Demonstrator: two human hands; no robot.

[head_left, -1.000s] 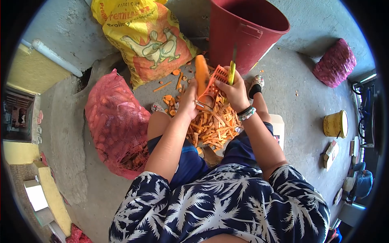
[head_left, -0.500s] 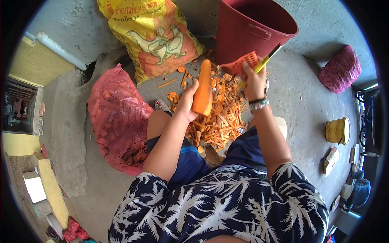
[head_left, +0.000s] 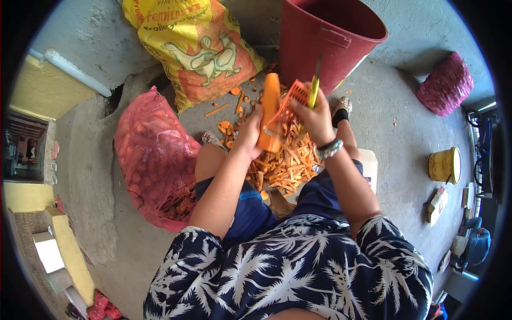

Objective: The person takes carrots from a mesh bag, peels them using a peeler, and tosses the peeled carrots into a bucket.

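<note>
My left hand [head_left: 249,133] is wrapped round the lower part of a peeled orange carrot [head_left: 271,104], which points away from me. In my right hand [head_left: 316,120] are an orange peeler [head_left: 296,96] with a perforated body and a yellow-handled knife [head_left: 313,92], its blade pointing away. The peeler lies against the carrot's right side, slightly blurred. Below both hands, a heap of orange peelings [head_left: 288,165] covers the floor between my legs.
A red mesh sack of carrots [head_left: 154,154] stands at the left, a yellow feed sack [head_left: 197,53] and a tall red bin [head_left: 330,48] ahead. Farther right are a purple mesh sack [head_left: 446,85] and a yellow bucket [head_left: 444,165]. Carrot pieces [head_left: 235,91] lie near the feed sack.
My right hand has come back left and down, bringing the peeler from beyond the carrot onto its side. The carrot stays in my left hand. The view has shifted slightly.
</note>
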